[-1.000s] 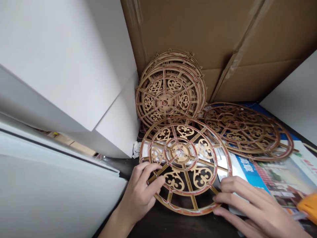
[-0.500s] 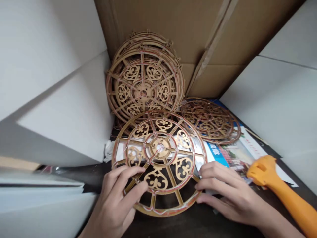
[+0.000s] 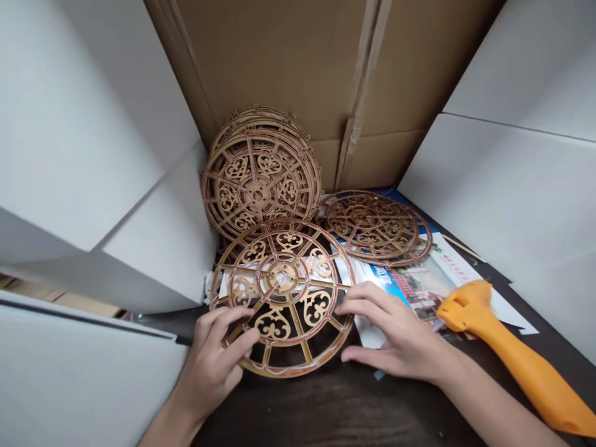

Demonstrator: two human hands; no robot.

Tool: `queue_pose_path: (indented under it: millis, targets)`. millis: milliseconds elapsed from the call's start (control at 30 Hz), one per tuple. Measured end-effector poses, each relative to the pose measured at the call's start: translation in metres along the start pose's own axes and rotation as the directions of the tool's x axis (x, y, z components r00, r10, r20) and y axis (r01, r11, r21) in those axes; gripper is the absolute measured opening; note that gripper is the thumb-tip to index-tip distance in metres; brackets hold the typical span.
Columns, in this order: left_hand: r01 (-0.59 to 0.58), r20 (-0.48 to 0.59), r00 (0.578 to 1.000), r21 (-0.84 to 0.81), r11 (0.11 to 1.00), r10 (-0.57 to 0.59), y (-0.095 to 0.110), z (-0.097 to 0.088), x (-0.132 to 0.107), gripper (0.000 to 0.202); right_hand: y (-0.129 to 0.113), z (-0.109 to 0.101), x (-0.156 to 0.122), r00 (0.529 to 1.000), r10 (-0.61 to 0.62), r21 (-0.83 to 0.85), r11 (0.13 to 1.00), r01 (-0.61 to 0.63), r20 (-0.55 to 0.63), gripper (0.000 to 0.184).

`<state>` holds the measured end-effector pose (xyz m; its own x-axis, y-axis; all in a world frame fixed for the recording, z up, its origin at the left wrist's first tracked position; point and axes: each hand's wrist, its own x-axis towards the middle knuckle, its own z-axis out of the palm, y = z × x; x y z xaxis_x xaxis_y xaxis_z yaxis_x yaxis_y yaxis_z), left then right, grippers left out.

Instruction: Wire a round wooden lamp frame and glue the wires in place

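Observation:
A gold-brown round openwork frame with spokes, scroll ornaments and thin reddish and white wires tilts in front of me, its lower rim near the dark table. My left hand grips its lower left rim, with the thumb and index finger over the openwork. At the right rim, my right hand has its fingers spread; the fingertips are at the edge, while the thumb stands apart from it. Behind lies a stack of similar round frames, leaning on cardboard. More such frames lie flat at the right.
An orange hot glue gun lies right of my right hand. Under the flat frames are printed papers. White panels stand on both sides, and a cardboard sheet closes the back. The table is dark.
My right hand has loosened from the rim, its thumb now apart from the frame. My left hand keeps its grip. The view has shifted, so everything appears further left.

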<state>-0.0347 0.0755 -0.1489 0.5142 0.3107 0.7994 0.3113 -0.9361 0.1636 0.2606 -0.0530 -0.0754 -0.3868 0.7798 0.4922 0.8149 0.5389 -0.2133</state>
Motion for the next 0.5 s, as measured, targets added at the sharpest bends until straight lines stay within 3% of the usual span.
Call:
queue_pose_path:
  millis: [100, 200, 500]
  targets:
    - [-0.068, 0.019, 0.998, 0.104, 0.992, 0.067, 0.0006, -0.0015, 0.0012, 0.031, 0.0025, -0.0055, -0.0015, 0.999, -0.006, -0.054, 0.999, 0.009, 0.050, 0.034]
    - [-0.117, 0.034, 0.993, 0.182, 0.976, 0.113, 0.0034, -0.0027, 0.0019, 0.031, 0.0022, -0.0040, -0.0002, 0.998, -0.065, -0.052, 0.996, 0.065, 0.016, 0.025]
    - [-0.174, 0.060, 0.985, 0.317, 0.932, 0.163, 0.0029, -0.0029, 0.0041, 0.026, 0.0011, 0.0040, -0.0016, 0.994, -0.102, -0.025, 0.994, 0.103, 0.031, 0.017]
